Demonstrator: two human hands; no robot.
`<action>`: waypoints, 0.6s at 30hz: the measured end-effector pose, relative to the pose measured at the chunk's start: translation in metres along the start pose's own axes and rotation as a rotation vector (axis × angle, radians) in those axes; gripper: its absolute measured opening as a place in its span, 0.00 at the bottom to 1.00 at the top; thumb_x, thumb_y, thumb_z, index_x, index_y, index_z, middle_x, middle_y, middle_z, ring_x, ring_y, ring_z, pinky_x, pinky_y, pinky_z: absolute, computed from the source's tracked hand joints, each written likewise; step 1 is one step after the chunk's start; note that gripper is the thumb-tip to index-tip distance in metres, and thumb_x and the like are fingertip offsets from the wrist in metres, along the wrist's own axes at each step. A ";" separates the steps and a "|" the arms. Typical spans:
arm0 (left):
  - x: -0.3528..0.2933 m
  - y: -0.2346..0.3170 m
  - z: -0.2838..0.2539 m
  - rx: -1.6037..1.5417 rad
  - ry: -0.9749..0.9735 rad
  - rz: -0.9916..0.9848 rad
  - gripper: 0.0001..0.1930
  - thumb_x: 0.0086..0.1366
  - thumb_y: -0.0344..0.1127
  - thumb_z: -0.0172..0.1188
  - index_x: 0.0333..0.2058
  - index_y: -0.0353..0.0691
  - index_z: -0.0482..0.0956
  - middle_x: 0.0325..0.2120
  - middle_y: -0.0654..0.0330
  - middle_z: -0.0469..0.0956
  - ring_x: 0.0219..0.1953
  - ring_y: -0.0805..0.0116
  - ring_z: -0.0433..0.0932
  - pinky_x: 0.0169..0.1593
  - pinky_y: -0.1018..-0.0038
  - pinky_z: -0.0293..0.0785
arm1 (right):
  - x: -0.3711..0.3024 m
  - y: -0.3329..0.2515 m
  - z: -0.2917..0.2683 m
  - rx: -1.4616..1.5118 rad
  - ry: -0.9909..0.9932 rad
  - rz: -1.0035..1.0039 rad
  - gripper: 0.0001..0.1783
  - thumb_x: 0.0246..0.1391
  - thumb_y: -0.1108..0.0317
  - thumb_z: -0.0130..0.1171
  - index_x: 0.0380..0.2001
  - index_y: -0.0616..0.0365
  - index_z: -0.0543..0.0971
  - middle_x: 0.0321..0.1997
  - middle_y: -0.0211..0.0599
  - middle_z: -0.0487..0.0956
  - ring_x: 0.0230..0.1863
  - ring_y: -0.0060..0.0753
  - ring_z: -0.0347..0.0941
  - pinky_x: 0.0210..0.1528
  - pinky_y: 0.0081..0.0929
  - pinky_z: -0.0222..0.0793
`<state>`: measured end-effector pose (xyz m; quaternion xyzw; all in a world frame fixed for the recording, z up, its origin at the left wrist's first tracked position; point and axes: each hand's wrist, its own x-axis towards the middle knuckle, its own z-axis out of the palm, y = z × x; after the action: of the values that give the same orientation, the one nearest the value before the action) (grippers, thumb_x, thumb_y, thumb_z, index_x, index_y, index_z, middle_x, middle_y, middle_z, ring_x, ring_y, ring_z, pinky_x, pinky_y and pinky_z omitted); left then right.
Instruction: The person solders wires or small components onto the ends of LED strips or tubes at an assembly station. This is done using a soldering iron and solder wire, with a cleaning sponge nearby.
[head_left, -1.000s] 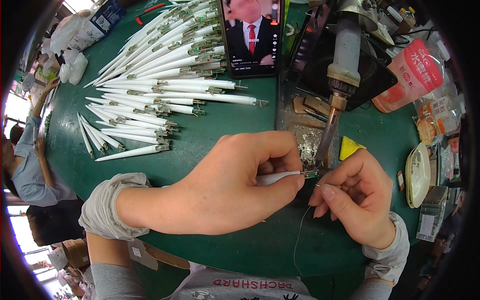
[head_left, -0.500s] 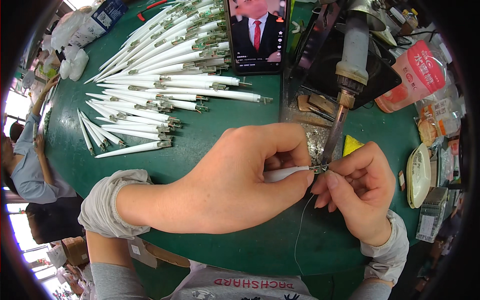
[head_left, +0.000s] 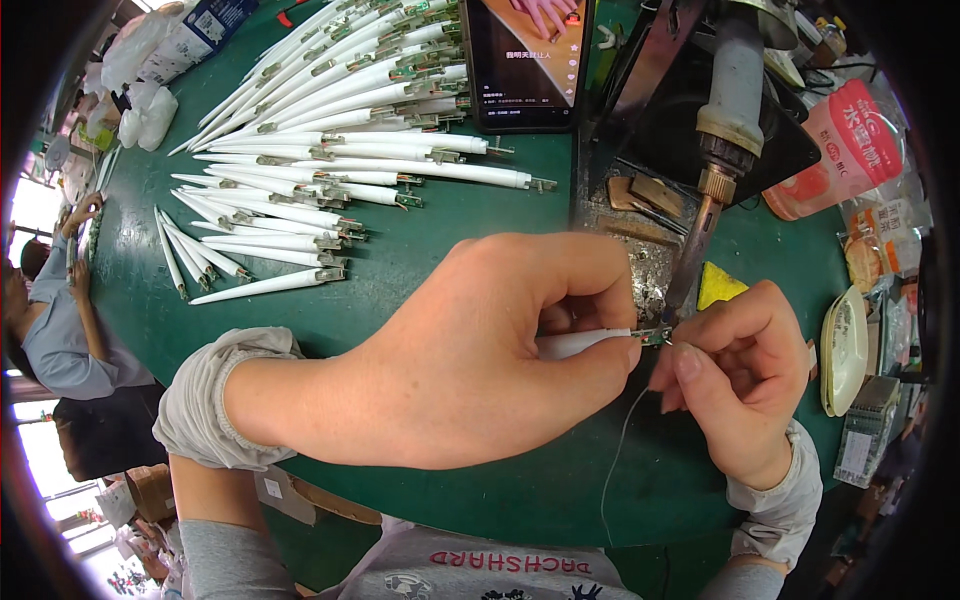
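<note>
My left hand [head_left: 450,360] is closed around a white tapered plastic rod [head_left: 580,342]. From the rod's right end sticks a small green circuit board [head_left: 652,337] with metal parts. Just right of it, my right hand [head_left: 745,385] pinches thumb and forefinger on a thin silvery wire, probably solder [head_left: 607,490], whose loose length hangs down toward the table's near edge. A soldering iron [head_left: 730,115] stands fixed above, pointing down. Its dark tip reaches close to the board; whether they touch I cannot tell.
Several similar white rods [head_left: 290,187] lie fanned at the left and back. Behind my hands are a phone [head_left: 530,118], a metal stand plate [head_left: 650,265] and a yellow sponge [head_left: 718,287]. A pink-labelled bottle [head_left: 840,150] and pale dish [head_left: 848,350] are right. Another person [head_left: 65,330] works far left.
The whole view has shifted slightly, so the table's things appear a little further right. The phone's picture has changed. Both hands keep their grips, with the board still near the iron's tip.
</note>
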<state>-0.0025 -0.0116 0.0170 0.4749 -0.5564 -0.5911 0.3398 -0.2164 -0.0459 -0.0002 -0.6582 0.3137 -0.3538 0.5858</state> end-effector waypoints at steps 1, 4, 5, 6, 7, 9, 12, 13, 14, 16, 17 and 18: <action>0.000 0.001 0.000 0.024 -0.010 -0.015 0.03 0.60 0.25 0.59 0.32 0.33 0.74 0.28 0.66 0.73 0.30 0.84 0.69 0.31 0.85 0.64 | 0.000 0.003 -0.002 -0.041 -0.018 -0.047 0.07 0.52 0.80 0.57 0.31 0.66 0.68 0.27 0.41 0.78 0.24 0.17 0.73 0.26 0.12 0.68; 0.002 -0.002 -0.001 -0.008 -0.029 -0.064 0.03 0.60 0.25 0.59 0.32 0.33 0.74 0.28 0.67 0.73 0.30 0.85 0.69 0.31 0.86 0.64 | 0.000 0.005 -0.002 -0.056 -0.021 -0.068 0.07 0.52 0.80 0.57 0.31 0.66 0.69 0.27 0.40 0.78 0.23 0.15 0.72 0.26 0.12 0.66; 0.003 -0.002 -0.001 -0.063 -0.037 -0.099 0.03 0.60 0.25 0.59 0.32 0.34 0.73 0.27 0.67 0.73 0.30 0.85 0.69 0.31 0.86 0.64 | 0.000 0.005 0.000 -0.029 -0.007 -0.043 0.07 0.52 0.80 0.57 0.31 0.66 0.69 0.27 0.40 0.78 0.23 0.15 0.72 0.25 0.11 0.66; 0.004 -0.002 -0.002 -0.063 -0.037 -0.100 0.03 0.60 0.25 0.59 0.32 0.34 0.73 0.27 0.67 0.73 0.30 0.85 0.69 0.31 0.86 0.64 | 0.000 0.003 0.002 -0.028 -0.007 -0.042 0.07 0.52 0.80 0.57 0.31 0.66 0.69 0.27 0.40 0.78 0.23 0.15 0.72 0.25 0.11 0.66; 0.004 -0.001 -0.003 -0.086 -0.044 -0.127 0.03 0.61 0.25 0.58 0.32 0.34 0.73 0.27 0.68 0.73 0.30 0.86 0.69 0.31 0.86 0.64 | 0.000 0.000 0.004 -0.010 0.006 0.005 0.07 0.52 0.80 0.57 0.31 0.66 0.69 0.27 0.40 0.78 0.23 0.15 0.72 0.25 0.11 0.66; 0.004 -0.002 -0.004 -0.110 -0.052 -0.153 0.03 0.61 0.25 0.58 0.32 0.34 0.73 0.27 0.68 0.74 0.30 0.86 0.70 0.31 0.86 0.64 | 0.000 -0.002 0.006 0.008 0.019 0.051 0.07 0.52 0.80 0.57 0.32 0.66 0.69 0.26 0.40 0.78 0.23 0.16 0.72 0.25 0.11 0.67; 0.005 -0.003 -0.003 -0.151 -0.053 -0.126 0.03 0.61 0.25 0.58 0.32 0.34 0.73 0.28 0.68 0.74 0.30 0.86 0.70 0.32 0.86 0.64 | 0.001 -0.003 0.006 0.009 0.021 0.077 0.07 0.53 0.79 0.57 0.32 0.66 0.69 0.27 0.41 0.78 0.24 0.17 0.73 0.26 0.11 0.68; 0.006 -0.004 -0.003 -0.152 -0.048 -0.120 0.03 0.61 0.25 0.58 0.32 0.34 0.73 0.28 0.68 0.74 0.31 0.86 0.70 0.32 0.86 0.65 | 0.001 -0.002 0.006 0.016 0.021 0.065 0.07 0.53 0.79 0.57 0.33 0.66 0.69 0.28 0.41 0.78 0.24 0.18 0.73 0.26 0.12 0.69; 0.006 -0.003 -0.003 -0.151 -0.042 -0.114 0.03 0.61 0.24 0.58 0.32 0.34 0.73 0.28 0.68 0.74 0.31 0.86 0.70 0.32 0.86 0.65 | 0.001 -0.002 0.006 0.025 0.020 0.052 0.07 0.54 0.79 0.57 0.33 0.66 0.68 0.29 0.42 0.78 0.24 0.18 0.74 0.26 0.12 0.69; 0.005 -0.003 -0.003 -0.174 -0.041 -0.106 0.03 0.61 0.24 0.58 0.32 0.34 0.73 0.28 0.67 0.74 0.31 0.85 0.70 0.32 0.86 0.65 | 0.001 -0.001 0.006 0.028 0.009 0.038 0.07 0.54 0.80 0.56 0.33 0.66 0.68 0.29 0.43 0.78 0.25 0.19 0.74 0.26 0.12 0.69; 0.005 -0.003 -0.003 -0.198 -0.044 -0.096 0.03 0.61 0.24 0.58 0.32 0.34 0.73 0.28 0.67 0.74 0.31 0.85 0.71 0.33 0.86 0.66 | 0.001 -0.001 0.005 0.027 0.000 0.024 0.07 0.54 0.80 0.56 0.34 0.66 0.68 0.29 0.43 0.78 0.25 0.19 0.74 0.26 0.12 0.70; 0.005 -0.003 -0.003 -0.199 -0.044 -0.096 0.03 0.61 0.24 0.58 0.32 0.34 0.73 0.28 0.67 0.74 0.31 0.85 0.71 0.33 0.86 0.66 | 0.001 -0.001 0.006 0.027 0.000 0.025 0.07 0.54 0.80 0.56 0.34 0.66 0.68 0.29 0.43 0.78 0.25 0.19 0.74 0.26 0.12 0.70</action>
<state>-0.0011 -0.0167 0.0134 0.4519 -0.4789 -0.6694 0.3441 -0.2112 -0.0435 0.0004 -0.6463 0.3173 -0.3507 0.5989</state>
